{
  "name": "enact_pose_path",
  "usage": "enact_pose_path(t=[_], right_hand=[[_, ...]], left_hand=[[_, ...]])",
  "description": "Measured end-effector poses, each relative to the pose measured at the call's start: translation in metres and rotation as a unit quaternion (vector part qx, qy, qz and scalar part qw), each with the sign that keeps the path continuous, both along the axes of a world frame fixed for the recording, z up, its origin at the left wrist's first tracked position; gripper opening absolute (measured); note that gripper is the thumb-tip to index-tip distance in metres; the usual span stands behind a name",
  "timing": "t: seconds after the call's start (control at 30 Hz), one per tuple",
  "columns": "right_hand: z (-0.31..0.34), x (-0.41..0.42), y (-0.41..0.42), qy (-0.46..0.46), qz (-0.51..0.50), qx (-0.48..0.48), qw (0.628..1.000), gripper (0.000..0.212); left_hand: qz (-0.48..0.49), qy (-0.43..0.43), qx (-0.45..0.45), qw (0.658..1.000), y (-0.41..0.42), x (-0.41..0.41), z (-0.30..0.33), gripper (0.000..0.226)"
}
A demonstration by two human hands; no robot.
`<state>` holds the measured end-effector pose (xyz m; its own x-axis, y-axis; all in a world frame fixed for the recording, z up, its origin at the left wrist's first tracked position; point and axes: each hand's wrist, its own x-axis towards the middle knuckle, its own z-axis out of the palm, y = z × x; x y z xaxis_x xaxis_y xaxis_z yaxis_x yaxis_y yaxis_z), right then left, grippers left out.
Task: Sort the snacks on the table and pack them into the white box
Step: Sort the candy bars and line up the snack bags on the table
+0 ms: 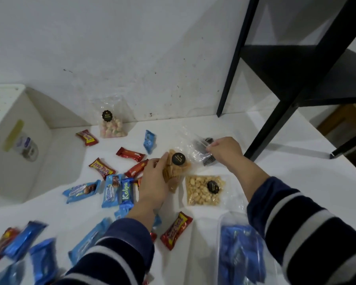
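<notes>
Clear plastic tub of blue packets (240, 249) nearest; beyond it my left hand (154, 182) grips crackly clear bag of brown crackers (174, 171), fragile, hold by edges; right hand (224, 151) pinches clear bag of dark cookies (203, 153).

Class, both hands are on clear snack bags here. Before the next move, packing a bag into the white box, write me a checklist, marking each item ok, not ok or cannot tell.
1. Left hand has a grip on the cracker bag: ok.
2. Right hand pinches the dark-snack bag: ok.
3. Both bags sealed: cannot tell.
4. White box within view: ok, far left.
5. Room inside the box: cannot tell.
6. Sorting finished: not ok; wrapped bars lie mixed.
</notes>
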<state>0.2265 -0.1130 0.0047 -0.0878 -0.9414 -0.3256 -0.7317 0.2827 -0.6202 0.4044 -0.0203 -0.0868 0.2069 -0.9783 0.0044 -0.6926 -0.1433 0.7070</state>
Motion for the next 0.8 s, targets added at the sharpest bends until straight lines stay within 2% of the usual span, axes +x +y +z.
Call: enact_pose_path(t=[0.2,0.37,0.5,0.7,0.8], right_hand=[[0.004,0.001,0.031,-0.023,0.045,-0.002,0.999,0.026],[0.005,0.004,0.045,-0.021,0.055,-0.009,0.998,0.029],[0.003,0.005,0.054,-0.054,0.055,0.002,0.997,0.032],[-0.003,0.006,0.059,-0.08,0.046,-0.013,0.996,0.011],[-0.005,0.008,0.061,-0.086,0.046,-0.01,0.995,0.017]], left_hand=[[0.026,-0.016,0.012,0.999,0.034,-0.001,0.002,0.078],[0.034,-0.026,0.038,0.998,0.051,-0.004,0.006,0.077],[0.042,-0.036,0.043,0.998,0.059,-0.005,0.006,0.078],[0.039,-0.025,0.043,0.998,0.066,-0.009,0.007,0.076],[0.032,-0.024,0.046,0.998,0.067,-0.009,0.007,0.077]])
